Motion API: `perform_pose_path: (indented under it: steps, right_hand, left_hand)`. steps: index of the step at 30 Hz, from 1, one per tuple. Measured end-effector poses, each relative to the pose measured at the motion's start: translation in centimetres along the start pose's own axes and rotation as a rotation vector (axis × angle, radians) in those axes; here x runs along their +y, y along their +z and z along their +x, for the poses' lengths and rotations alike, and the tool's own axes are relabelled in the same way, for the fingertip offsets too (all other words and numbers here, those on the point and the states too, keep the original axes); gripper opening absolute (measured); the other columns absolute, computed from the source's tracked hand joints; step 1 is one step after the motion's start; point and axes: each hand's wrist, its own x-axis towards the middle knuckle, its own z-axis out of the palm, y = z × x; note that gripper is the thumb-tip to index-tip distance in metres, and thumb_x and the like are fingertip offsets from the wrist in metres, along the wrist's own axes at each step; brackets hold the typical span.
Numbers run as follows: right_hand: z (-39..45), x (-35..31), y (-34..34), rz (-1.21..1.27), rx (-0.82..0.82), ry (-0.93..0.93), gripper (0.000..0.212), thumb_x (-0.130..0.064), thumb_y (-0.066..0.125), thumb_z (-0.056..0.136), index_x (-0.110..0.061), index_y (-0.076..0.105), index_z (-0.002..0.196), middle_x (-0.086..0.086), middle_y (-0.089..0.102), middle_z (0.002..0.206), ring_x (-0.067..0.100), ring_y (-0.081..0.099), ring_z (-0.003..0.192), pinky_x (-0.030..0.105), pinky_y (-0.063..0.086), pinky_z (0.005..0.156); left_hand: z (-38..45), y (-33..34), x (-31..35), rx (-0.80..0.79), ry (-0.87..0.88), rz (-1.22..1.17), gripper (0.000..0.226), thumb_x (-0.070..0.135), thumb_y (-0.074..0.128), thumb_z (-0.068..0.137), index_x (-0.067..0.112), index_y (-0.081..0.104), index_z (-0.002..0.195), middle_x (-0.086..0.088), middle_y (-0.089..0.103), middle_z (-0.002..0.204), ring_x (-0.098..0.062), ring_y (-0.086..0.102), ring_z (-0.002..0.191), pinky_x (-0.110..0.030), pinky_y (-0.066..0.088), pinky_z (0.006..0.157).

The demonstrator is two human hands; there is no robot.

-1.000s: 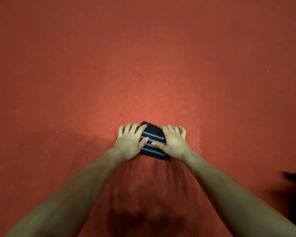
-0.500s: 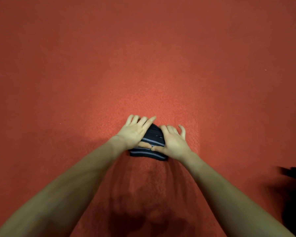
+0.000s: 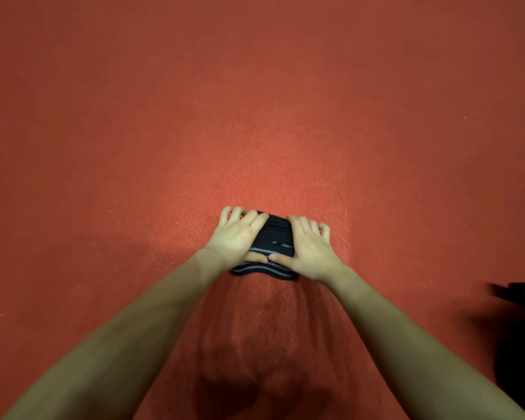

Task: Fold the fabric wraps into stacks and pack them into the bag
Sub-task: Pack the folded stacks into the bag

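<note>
A dark fabric wrap [image 3: 275,237] with grey stripes lies folded into a small thick bundle on the red carpet [image 3: 255,116] in front of me. My left hand [image 3: 235,237] grips its left side, fingers curled over the far edge and thumb across the near fold. On the other side my right hand [image 3: 311,250] grips the bundle the same way. The two thumbs almost meet in the middle. A striped lower layer sticks out below the thumbs. Both hands hide the bundle's side edges.
Part of a black bag [image 3: 522,328] shows at the right edge, near my right forearm. Red carpet stretches out on every other side of the bundle.
The hands lay flat on the striped bundle a second ago. Since then its top layer has turned over, plain dark side up, and both hands have closed round it, thumbs moving inward.
</note>
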Motion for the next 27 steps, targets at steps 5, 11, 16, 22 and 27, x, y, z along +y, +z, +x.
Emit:
perform_pose_path:
  steps: [5, 11, 16, 22, 27]
  right_hand:
    - [2.2, 1.1, -0.3, -0.049, -0.092, 0.041, 0.09, -0.074, 0.05, 0.078, -0.016, 0.03, 0.143, 0.012, 0.029, 0.144, 0.029, 0.018, 0.139, 0.046, 0.004, 0.111]
    - [2.2, 1.3, 0.4, 0.031, -0.128, 0.007, 0.08, -0.059, 0.052, 0.086, -0.015, 0.023, 0.146, 0.005, 0.033, 0.151, 0.02, 0.01, 0.146, 0.049, -0.012, 0.114]
    - [1.2, 0.9, 1.4, 0.072, 0.015, -0.045, 0.071, -0.049, 0.056, 0.089, -0.015, 0.028, 0.145, -0.001, 0.041, 0.14, 0.016, 0.024, 0.138, 0.043, -0.009, 0.113]
    - [-1.1, 0.1, 3.2, 0.035, 0.269, -0.121, 0.063, -0.048, 0.056, 0.078, -0.012, 0.045, 0.129, 0.002, 0.059, 0.114, 0.021, 0.051, 0.113, 0.038, 0.015, 0.099]
    - [-2.4, -0.1, 3.4, -0.032, 0.313, -0.149, 0.074, -0.058, 0.048, 0.075, -0.007, 0.045, 0.128, 0.004, 0.061, 0.11, 0.017, 0.045, 0.109, 0.038, 0.02, 0.095]
  left_hand:
    - [2.4, -0.9, -0.9, -0.116, 0.011, 0.091, 0.108, 0.075, 0.056, 0.071, 0.017, 0.014, 0.151, -0.005, 0.009, 0.159, -0.033, 0.004, 0.144, -0.048, -0.002, 0.115]
    - [4.8, -1.1, -1.1, -0.265, 0.047, 0.182, 0.12, 0.083, 0.053, 0.064, 0.017, 0.005, 0.153, -0.003, 0.005, 0.16, -0.027, -0.008, 0.146, -0.049, -0.014, 0.112]
    - [4.6, -0.9, -1.5, -0.212, 0.069, 0.091, 0.118, 0.08, 0.06, 0.062, 0.014, 0.017, 0.15, -0.002, 0.03, 0.15, -0.024, 0.009, 0.145, -0.048, -0.011, 0.113]
    - [1.3, 0.2, -0.4, 0.028, 0.077, 0.022, 0.11, 0.068, 0.073, 0.059, 0.004, 0.037, 0.14, -0.01, 0.047, 0.122, -0.03, 0.046, 0.115, -0.049, 0.016, 0.108]
    - [-1.2, 1.4, 0.0, 0.238, 0.154, 0.086, 0.09, 0.063, 0.084, 0.042, 0.002, 0.061, 0.105, -0.011, 0.056, 0.091, -0.033, 0.06, 0.085, -0.056, 0.044, 0.087]
